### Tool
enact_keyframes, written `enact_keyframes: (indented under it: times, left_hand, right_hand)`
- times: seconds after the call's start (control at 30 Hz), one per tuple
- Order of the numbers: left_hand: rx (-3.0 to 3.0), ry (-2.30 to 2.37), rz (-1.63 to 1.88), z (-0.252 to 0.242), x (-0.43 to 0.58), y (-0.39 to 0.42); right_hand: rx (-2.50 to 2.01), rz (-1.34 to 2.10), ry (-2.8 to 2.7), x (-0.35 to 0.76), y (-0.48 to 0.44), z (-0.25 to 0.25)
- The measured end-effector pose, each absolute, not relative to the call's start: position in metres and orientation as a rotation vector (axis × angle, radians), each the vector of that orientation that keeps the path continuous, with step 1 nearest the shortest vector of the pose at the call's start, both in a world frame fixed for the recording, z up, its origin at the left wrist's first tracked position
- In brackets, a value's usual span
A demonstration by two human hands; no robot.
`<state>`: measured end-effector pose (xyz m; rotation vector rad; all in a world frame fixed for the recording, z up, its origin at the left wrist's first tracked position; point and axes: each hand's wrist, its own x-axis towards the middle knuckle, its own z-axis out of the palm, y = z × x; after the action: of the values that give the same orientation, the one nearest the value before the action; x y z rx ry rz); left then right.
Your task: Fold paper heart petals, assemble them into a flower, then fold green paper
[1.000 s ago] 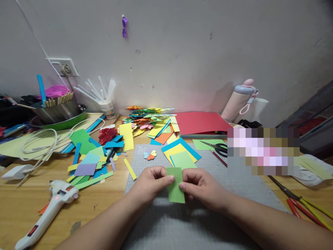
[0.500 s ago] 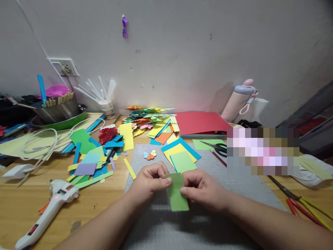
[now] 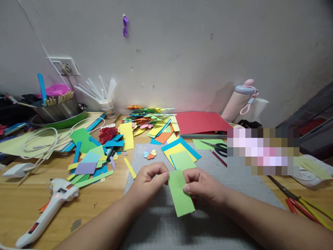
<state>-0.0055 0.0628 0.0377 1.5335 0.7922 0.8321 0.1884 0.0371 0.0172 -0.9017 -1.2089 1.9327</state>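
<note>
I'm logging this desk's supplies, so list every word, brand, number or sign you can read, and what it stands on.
No text can be read for certain.
Cutting mat: small print near its far left corner, too blurred to read.
Paper cup: a printed design, no legible words.
Glue gun: any markings too small to make out.
Green paper: no writing shows.

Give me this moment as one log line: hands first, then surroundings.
left hand: pinching green paper, upper left | right hand: pinching its right edge | underneath: mat | beyond: flower, black scissors
</note>
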Motion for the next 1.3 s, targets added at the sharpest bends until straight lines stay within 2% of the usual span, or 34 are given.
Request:
enact_keyframes:
  times: [0.13,0.33,0.57,1.1,1.3]
  left_hand:
    - [1.571,0.862,0.851,0.039,-0.005,0.06]
    - [1.233,0.787,0.891,0.028,0.003,0.065]
    - [1.445,0.808,0.667,0.033,0.002,0.058]
    - [1.385,0.869,0.731,0.037,0.005,0.055]
    - [1.3,0.654,0.629,0.038,0.007,0.055]
  right_hand:
    - [-0.859,1.975,-1.085,0.186,0.036,0.017]
    - [-0.778,1.925,-0.997,0.185,0.036,0.015]
    - [-0.843,1.781,-1.068,0.185,0.035,0.013]
    - [-0.926,1.646,-1.084,0.183,0.03,0.016]
    - [-0.933,1.589,-1.276,0.182,0.029,0.024]
